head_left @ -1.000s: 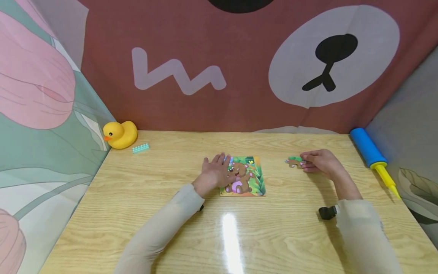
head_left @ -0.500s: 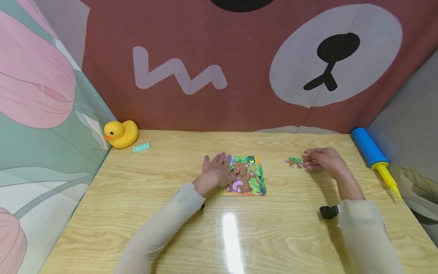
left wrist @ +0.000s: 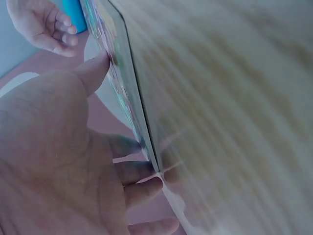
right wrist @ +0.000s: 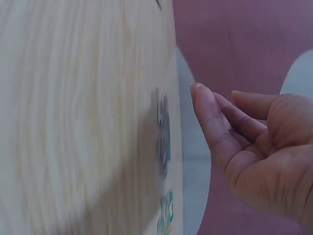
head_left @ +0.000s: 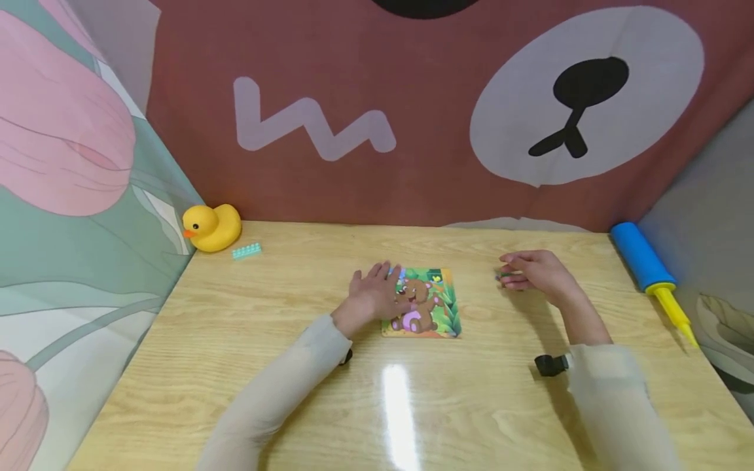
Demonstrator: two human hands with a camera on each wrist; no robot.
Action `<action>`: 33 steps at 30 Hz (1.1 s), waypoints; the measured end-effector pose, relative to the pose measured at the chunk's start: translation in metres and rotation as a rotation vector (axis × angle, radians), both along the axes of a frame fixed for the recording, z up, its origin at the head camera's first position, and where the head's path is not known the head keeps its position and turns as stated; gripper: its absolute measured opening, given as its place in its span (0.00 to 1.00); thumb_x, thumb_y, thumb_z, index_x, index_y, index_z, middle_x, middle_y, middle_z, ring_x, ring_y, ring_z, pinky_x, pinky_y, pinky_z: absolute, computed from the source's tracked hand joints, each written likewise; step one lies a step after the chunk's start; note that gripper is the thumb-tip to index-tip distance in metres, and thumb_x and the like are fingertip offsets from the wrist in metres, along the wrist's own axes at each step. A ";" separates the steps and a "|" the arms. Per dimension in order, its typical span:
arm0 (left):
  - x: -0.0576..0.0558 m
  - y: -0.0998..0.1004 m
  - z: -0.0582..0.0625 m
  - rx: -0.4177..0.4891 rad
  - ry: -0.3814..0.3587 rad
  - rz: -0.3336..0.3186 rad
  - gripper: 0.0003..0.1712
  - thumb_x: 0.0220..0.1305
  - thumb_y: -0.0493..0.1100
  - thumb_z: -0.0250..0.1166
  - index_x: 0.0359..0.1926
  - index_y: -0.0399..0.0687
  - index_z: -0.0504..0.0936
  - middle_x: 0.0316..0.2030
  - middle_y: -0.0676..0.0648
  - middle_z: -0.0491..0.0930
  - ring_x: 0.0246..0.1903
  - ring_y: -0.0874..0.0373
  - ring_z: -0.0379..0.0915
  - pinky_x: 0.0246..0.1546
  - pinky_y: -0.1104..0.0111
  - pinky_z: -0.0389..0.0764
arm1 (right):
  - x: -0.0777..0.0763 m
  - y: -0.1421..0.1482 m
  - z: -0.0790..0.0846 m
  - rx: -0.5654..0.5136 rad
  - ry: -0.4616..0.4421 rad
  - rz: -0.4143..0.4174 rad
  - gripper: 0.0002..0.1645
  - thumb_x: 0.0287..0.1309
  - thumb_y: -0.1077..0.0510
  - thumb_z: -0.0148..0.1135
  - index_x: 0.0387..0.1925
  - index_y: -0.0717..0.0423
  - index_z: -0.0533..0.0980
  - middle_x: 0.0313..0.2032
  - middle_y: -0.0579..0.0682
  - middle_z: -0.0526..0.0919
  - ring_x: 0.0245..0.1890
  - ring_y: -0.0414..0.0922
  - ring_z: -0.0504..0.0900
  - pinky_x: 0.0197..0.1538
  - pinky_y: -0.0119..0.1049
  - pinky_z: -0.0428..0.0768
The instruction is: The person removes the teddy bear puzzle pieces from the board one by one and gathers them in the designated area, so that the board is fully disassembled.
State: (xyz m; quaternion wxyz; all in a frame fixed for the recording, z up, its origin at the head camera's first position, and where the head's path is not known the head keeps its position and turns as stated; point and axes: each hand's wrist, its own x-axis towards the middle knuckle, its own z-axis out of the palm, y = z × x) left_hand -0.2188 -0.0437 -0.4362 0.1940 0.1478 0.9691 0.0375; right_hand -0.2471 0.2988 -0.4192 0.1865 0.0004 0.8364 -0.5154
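A square jigsaw puzzle (head_left: 418,314) with a brown bear on it lies on the table. My left hand (head_left: 375,294) rests on its left side with fingers spread; in the left wrist view the thumb (left wrist: 95,71) touches its face. Further right, my right hand (head_left: 538,275) hovers above a green and brown puzzle piece, mostly hidden under the fingers in the head view. From the right wrist view, the loose puzzle piece (right wrist: 164,132) lies flat on the table, apart from the fingertips (right wrist: 203,95). Thumb and fingers are loosely bent with nothing between them.
A yellow rubber duck (head_left: 213,227) and a mint toy brick (head_left: 247,251) stand at the back left. Along the right edge lies a blue and yellow hand pump (head_left: 645,261). A printed cloth wall (head_left: 330,190) closes off the table's back.
My right hand has shifted left, over the loose puzzle piece that showed beside its fingers before. The left hand stays on the bear puzzle. The head view has turned slightly.
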 end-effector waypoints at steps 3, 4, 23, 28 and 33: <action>0.000 -0.004 0.000 0.007 -0.005 0.007 0.56 0.68 0.77 0.49 0.82 0.56 0.39 0.82 0.47 0.39 0.82 0.51 0.36 0.79 0.45 0.45 | -0.003 -0.013 0.000 0.013 0.008 0.008 0.30 0.81 0.53 0.42 0.72 0.71 0.63 0.62 0.73 0.73 0.44 0.40 0.88 0.51 0.37 0.87; 0.000 -0.005 0.000 0.009 -0.002 0.010 0.56 0.67 0.77 0.49 0.82 0.56 0.39 0.82 0.47 0.39 0.82 0.51 0.35 0.79 0.45 0.45 | -0.003 -0.015 0.000 0.013 0.007 0.005 0.30 0.81 0.53 0.42 0.71 0.71 0.64 0.62 0.73 0.73 0.44 0.40 0.88 0.51 0.37 0.87; -0.001 -0.031 -0.001 0.050 -0.017 0.041 0.53 0.67 0.78 0.49 0.82 0.63 0.41 0.82 0.46 0.40 0.81 0.44 0.37 0.78 0.41 0.43 | -0.015 -0.084 -0.004 -0.046 -0.019 0.062 0.28 0.76 0.54 0.52 0.65 0.73 0.71 0.52 0.68 0.82 0.43 0.46 0.88 0.53 0.43 0.87; 0.000 -0.032 -0.002 0.045 -0.026 0.046 0.52 0.66 0.78 0.48 0.82 0.66 0.42 0.82 0.46 0.38 0.81 0.44 0.34 0.78 0.41 0.43 | -0.014 -0.102 -0.007 -0.029 -0.017 0.115 0.28 0.76 0.53 0.53 0.65 0.71 0.72 0.53 0.69 0.82 0.48 0.54 0.87 0.53 0.44 0.86; 0.001 -0.033 0.000 0.043 -0.037 0.062 0.51 0.66 0.79 0.48 0.82 0.69 0.42 0.82 0.45 0.37 0.81 0.42 0.33 0.78 0.40 0.45 | -0.013 -0.122 -0.010 0.014 -0.019 0.168 0.25 0.76 0.55 0.52 0.64 0.68 0.74 0.54 0.68 0.82 0.48 0.54 0.86 0.51 0.43 0.87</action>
